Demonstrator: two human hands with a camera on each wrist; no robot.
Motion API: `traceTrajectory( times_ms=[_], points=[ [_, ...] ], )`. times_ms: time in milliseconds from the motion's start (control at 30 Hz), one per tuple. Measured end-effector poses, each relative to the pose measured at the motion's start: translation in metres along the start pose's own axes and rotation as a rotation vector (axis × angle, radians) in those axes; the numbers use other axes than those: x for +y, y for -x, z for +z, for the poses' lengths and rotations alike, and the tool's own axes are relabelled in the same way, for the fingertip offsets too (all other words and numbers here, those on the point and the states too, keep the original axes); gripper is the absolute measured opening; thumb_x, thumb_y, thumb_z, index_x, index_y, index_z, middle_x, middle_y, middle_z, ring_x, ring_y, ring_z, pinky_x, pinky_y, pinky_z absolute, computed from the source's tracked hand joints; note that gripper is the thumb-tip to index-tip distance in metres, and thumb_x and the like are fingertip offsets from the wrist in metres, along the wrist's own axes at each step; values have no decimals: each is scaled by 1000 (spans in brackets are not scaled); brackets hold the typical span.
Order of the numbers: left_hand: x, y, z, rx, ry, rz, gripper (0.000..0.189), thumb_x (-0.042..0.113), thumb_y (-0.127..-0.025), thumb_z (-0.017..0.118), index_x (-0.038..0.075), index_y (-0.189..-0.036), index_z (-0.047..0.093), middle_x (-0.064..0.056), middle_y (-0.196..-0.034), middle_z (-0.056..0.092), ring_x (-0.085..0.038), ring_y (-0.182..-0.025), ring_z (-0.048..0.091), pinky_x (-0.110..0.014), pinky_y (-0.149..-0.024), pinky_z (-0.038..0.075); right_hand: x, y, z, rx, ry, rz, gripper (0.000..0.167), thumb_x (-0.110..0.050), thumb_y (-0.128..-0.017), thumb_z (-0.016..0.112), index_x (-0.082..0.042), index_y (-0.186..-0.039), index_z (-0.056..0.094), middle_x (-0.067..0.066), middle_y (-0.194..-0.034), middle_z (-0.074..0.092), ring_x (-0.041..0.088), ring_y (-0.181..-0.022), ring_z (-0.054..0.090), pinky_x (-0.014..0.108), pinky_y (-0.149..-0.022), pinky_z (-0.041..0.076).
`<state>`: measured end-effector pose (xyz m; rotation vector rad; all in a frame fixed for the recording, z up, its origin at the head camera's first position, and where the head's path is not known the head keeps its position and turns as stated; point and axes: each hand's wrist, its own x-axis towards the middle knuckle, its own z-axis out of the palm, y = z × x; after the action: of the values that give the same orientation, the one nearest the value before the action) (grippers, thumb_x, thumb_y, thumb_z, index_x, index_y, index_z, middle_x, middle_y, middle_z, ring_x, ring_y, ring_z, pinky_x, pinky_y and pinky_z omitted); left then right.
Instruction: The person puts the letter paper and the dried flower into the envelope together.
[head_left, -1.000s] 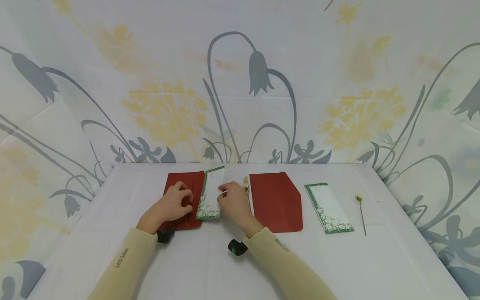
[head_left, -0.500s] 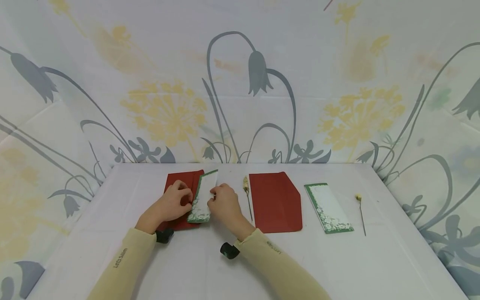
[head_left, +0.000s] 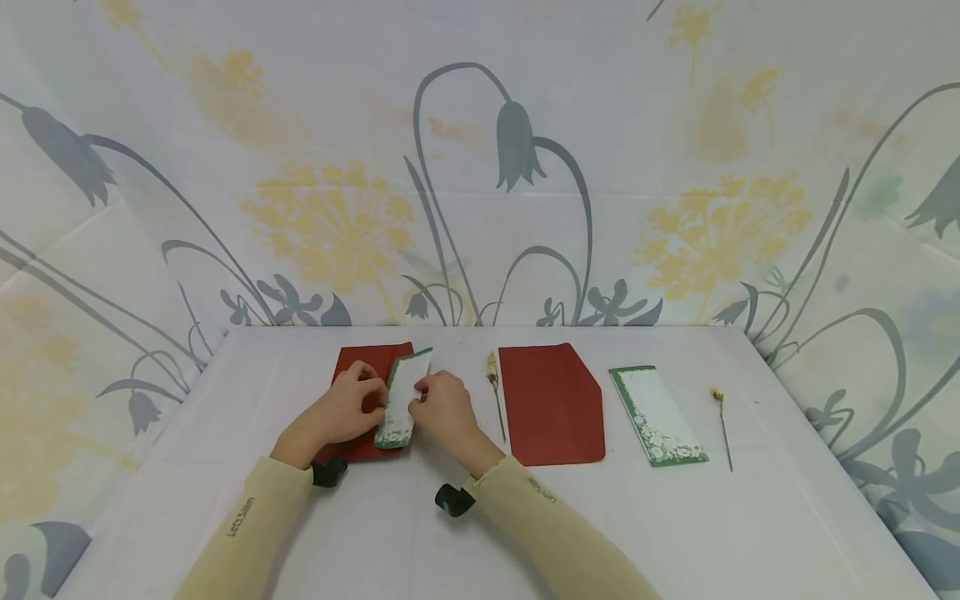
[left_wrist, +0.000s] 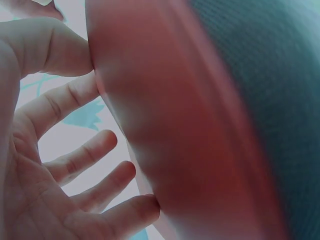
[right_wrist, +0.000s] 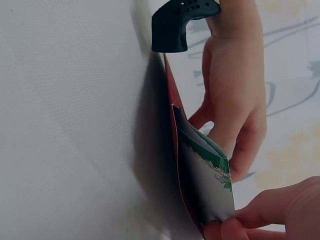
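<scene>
At the left of the table in the head view lies a red envelope [head_left: 363,357]. My left hand [head_left: 343,407] pinches its edge; in the left wrist view thumb and index finger meet on the red paper [left_wrist: 155,115], the other fingertips along its edge. My right hand [head_left: 452,419] pinches the right edge of a folded white card [head_left: 405,387] with a green floral border. The card overlaps the envelope's right side. From the right wrist camera, the card's green-bordered end [right_wrist: 212,187] shows beside the raised red flap, held between the fingertips of my right hand [right_wrist: 280,212].
Right of my hands lies a second red envelope [head_left: 551,406], with a dried flower [head_left: 492,379] along its left edge. Farther right are another green-bordered card [head_left: 660,417] and a dried yellow flower [head_left: 722,425]. A white cloth covers the table [head_left: 720,533]; patterned fabric [head_left: 480,208] hangs behind.
My right hand has moved left with the card, bringing it farther over the left envelope. The flower by the second envelope has come into fuller view. My left hand has stayed almost in place.
</scene>
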<state>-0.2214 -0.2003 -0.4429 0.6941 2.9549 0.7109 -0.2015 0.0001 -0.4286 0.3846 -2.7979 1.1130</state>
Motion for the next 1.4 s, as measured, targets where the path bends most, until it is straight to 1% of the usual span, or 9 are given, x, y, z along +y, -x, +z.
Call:
traceTrajectory(
  times_ms=[133, 267, 500, 667, 800, 967, 1067, 1233, 1400],
  points=[
    [1, 0, -1, -6, 3, -2, 12, 11, -84, 70, 20, -86, 62, -15, -120, 46, -36, -107, 48, -55, -92, 45, 2, -2, 4, -22, -14, 14, 19, -8, -83, 70, 0, -99, 75, 3, -82, 60, 14, -72, 55, 25, -62, 47],
    [1, 0, -1, -6, 6, 6, 14, 11, -83, 70, 21, -87, 61, -14, -119, 45, -35, -108, 47, -54, -92, 46, 5, -4, 7, -37, -27, 20, 19, -7, -83, 70, 1, -100, 75, 3, -82, 60, 14, -71, 55, 24, -61, 46],
    [0, 0, -1, 9, 4, 30, 13, 11, -84, 70, 21, -88, 61, -14, -118, 46, -34, -106, 48, -54, -92, 46, 8, -7, 12, -50, -51, 33, 21, -7, -85, 70, 1, -103, 74, 3, -85, 61, 13, -74, 55, 25, -64, 47],
    [-2, 0, 2, 12, -9, 45, 13, 11, -85, 69, 21, -88, 62, -12, -116, 48, -32, -105, 50, -52, -92, 47, 11, -7, 16, -69, -56, 35, 20, -7, -85, 70, 0, -103, 75, 3, -84, 60, 13, -74, 55, 25, -64, 46],
    [-2, 1, 2, 15, 2, 57, 12, 11, -85, 69, 20, -89, 62, -12, -115, 49, -31, -104, 50, -51, -92, 47, 14, -8, 20, -87, -82, 40, 21, -5, -85, 70, 0, -105, 74, 3, -84, 61, 12, -74, 56, 24, -63, 47],
    [-3, 1, 2, 19, -4, 66, 11, 12, -84, 68, 20, -88, 62, -11, -114, 49, -30, -103, 50, -50, -91, 47, 18, -8, 25, -101, -128, 17, 23, -4, -86, 70, 0, -108, 74, 3, -88, 64, 11, -76, 58, 23, -65, 48],
    [-2, 2, 2, 24, -12, 66, 10, 13, -84, 69, 20, -89, 62, -11, -113, 50, -30, -102, 50, -49, -90, 47, 20, -9, 30, -98, -164, 4, 24, -5, -87, 71, 0, -110, 73, 4, -88, 67, 9, -76, 60, 21, -65, 49],
    [-2, 2, 2, 30, -5, 68, 11, 14, -83, 70, 19, -89, 63, -11, -113, 50, -29, -101, 50, -50, -88, 48, 20, -8, 35, -94, -205, 10, 26, -5, -88, 71, 0, -113, 72, 2, -88, 71, 5, -74, 60, 19, -62, 48],
    [0, 3, 1, 36, 4, 68, 12, 14, -82, 72, 20, -88, 63, -10, -112, 51, -29, -101, 50, -49, -89, 48, 19, -9, 39, -75, -208, 1, 27, -5, -88, 71, -1, -115, 72, 0, -84, 71, 3, -72, 59, 17, -61, 47]
  ],
)
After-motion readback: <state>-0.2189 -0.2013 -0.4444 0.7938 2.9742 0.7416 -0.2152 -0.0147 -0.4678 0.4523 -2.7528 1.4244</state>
